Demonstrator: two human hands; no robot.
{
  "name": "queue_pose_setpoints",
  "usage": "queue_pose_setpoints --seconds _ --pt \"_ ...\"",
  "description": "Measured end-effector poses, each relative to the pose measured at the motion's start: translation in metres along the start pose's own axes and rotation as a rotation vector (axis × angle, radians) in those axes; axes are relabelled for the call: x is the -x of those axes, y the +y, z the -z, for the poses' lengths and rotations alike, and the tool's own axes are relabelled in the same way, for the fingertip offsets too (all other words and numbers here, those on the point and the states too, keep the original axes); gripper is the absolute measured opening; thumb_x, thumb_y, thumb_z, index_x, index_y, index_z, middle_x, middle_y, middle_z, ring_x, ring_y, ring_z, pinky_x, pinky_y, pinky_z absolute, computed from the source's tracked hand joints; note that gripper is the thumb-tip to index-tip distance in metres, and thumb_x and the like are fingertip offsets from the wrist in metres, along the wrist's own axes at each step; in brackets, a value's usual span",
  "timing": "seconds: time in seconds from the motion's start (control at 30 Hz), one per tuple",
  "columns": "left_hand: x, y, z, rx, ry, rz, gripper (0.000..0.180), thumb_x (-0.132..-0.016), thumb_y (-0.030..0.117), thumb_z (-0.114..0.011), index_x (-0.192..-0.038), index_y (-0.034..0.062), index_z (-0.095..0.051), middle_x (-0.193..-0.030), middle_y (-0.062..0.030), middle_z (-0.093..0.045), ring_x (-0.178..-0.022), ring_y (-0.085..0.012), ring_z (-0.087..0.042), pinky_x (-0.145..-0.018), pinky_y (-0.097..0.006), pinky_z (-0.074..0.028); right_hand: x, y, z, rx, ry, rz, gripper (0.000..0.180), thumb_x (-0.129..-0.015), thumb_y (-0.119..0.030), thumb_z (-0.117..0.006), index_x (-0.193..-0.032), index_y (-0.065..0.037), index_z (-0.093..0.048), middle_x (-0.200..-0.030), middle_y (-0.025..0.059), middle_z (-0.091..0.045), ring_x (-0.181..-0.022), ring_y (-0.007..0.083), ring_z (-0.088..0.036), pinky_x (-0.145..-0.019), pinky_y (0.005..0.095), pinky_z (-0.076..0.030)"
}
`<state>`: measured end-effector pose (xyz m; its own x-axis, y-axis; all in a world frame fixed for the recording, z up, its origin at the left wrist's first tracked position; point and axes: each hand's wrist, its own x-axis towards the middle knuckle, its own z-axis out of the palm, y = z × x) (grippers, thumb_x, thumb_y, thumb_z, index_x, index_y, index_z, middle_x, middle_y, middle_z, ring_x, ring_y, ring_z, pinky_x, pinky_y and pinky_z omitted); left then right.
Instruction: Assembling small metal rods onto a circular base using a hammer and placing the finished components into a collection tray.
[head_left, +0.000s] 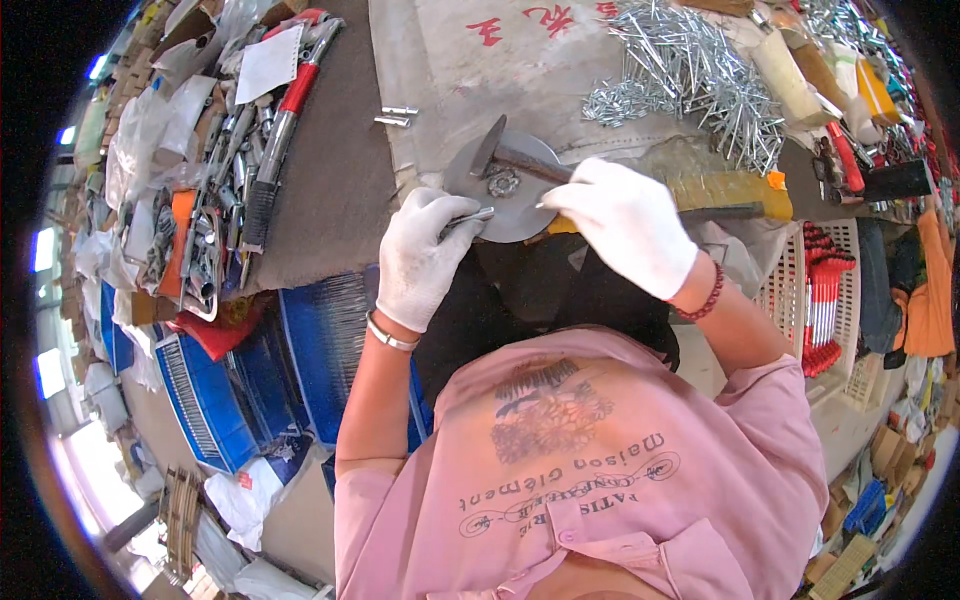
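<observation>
Both my hands wear white gloves. A hammer (527,162) with a dark head lies over a round grey metal disc (515,226), its handle running into my closed right hand (630,222). A small pale tip shows at that hand's fingertips, too small to name. Left of the disc's centre, my left hand (425,255) pinches a short silver metal rod (472,216) above the disc's near left edge. At the disc's middle sits a round, knobbly metal piece (503,182). Two short silver metal pieces (396,117) lie beyond my left hand.
A heap of silver pins (690,85) covers the far right of the bench. Tools, including a red-and-black handled bar (285,130), crowd the left. Below are blue crates (205,400) at left and a white basket (845,240) with red-handled tools at right.
</observation>
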<state>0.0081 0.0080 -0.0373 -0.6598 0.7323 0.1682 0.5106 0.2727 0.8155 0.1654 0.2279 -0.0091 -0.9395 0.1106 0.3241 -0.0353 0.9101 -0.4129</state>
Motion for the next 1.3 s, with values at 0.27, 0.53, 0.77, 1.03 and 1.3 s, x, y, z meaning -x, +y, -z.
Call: queue_pose_setpoints --seconds 0.27,0.53,0.77,1.03,1.3 --pt "-0.010 0.013 0.004 -0.242 0.040 -0.211 0.015 -0.081 0.008 -0.083 -0.095 0.0073 -0.078 -0.090 -0.0111 -0.068 -0.086 -0.0316 -0.069 -0.076 -0.040 -0.054 -0.016 -0.005 -0.036 0.037 -0.012 0.002 0.002 -0.089 -0.015 -0.069 -0.089 -0.015 -0.072 -0.089 0.0056 -0.063 -0.084 0.0275 -0.069 -0.074 0.0394 -0.057" --pt "-0.008 0.003 -0.002 -0.190 0.046 -0.206 0.015 -0.082 0.008 -0.080 -0.097 0.0078 -0.078 -0.090 -0.0105 -0.068 -0.088 -0.0317 -0.068 -0.076 -0.040 -0.054 -0.019 -0.001 -0.045 0.061 0.003 0.019 0.005 -0.090 -0.015 -0.067 -0.088 -0.015 -0.072 -0.088 0.0050 -0.062 -0.084 0.0271 -0.068 -0.074 0.0396 -0.057" --pt "-0.006 -0.001 -0.006 -0.228 0.092 -0.276 0.014 -0.083 0.008 -0.079 -0.097 0.0090 -0.077 -0.091 -0.0104 -0.068 -0.088 -0.0331 -0.068 -0.076 -0.041 -0.054 -0.019 0.000 -0.048 0.040 0.009 0.036 0.006 -0.090 -0.015 -0.067 -0.088 -0.015 -0.073 -0.090 0.0049 -0.062 -0.086 0.0265 -0.068 -0.075 0.0389 -0.056" --pt "-0.002 -0.002 -0.011 -0.316 0.087 -0.347 0.017 -0.083 0.007 -0.078 -0.099 0.0110 -0.078 -0.093 -0.0112 -0.067 -0.089 -0.0337 -0.067 -0.077 -0.042 -0.053 -0.018 0.000 -0.047 0.008 0.042 0.122 0.004 -0.089 -0.016 -0.070 -0.089 -0.014 -0.073 -0.090 0.0053 -0.061 -0.090 0.0267 -0.068 -0.076 0.0394 -0.057" --pt "0.003 0.001 -0.012 -0.328 0.129 -0.346 0.019 -0.082 0.009 -0.082 -0.100 0.0123 -0.076 -0.094 -0.0103 -0.066 -0.087 -0.0326 -0.066 -0.075 -0.042 -0.053 0.000 0.073 -0.001 0.223 0.243 -0.286 0.006 -0.090 -0.017 -0.074 -0.095 -0.014 -0.077 -0.094 0.0065 -0.069 -0.087 0.0295 -0.072 -0.076 0.0395 -0.058"
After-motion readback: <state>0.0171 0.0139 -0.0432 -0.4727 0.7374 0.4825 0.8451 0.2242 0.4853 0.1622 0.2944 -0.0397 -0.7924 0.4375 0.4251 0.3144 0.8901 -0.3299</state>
